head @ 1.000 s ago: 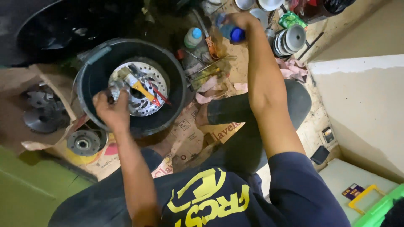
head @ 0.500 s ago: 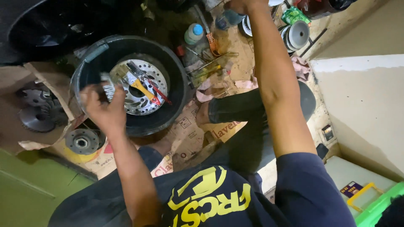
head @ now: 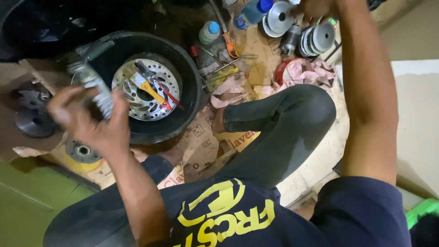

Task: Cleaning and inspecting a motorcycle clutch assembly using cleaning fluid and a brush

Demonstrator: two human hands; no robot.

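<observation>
Nearest to you are your dark blue shirt [head: 238, 219] and your bent knee in grey trousers [head: 292, 119], above a sheet of printed cardboard [head: 201, 137] on the floor.

Your left hand [head: 89, 121] is raised beside the black basin [head: 183, 77]. It is clenched around a grey ribbed metal part [head: 93, 87], which stands up out of the fist and leans toward the basin rim. The part is blurred, so its exact shape is not clear.

Just below this hand, a round metal hub [head: 82, 150] lies on something yellow, and darker round parts [head: 32, 120] lie more to the left.

Inside the basin lies a perforated brake disc [head: 146, 89], and across it lie a brush with a yellow handle [head: 146, 87] and a tool with red handles [head: 167, 93].

Beyond the basin there is a small bottle with a blue cap [head: 209, 32], some hand tools [head: 226, 41] and a pink rag [head: 311, 73].

Your right arm stretches far forward. The right hand [head: 318, 7] is at the top edge, above a group of shiny pulley discs [head: 315, 36]. It is cut by the edge, so I cannot tell if it holds something.
</observation>
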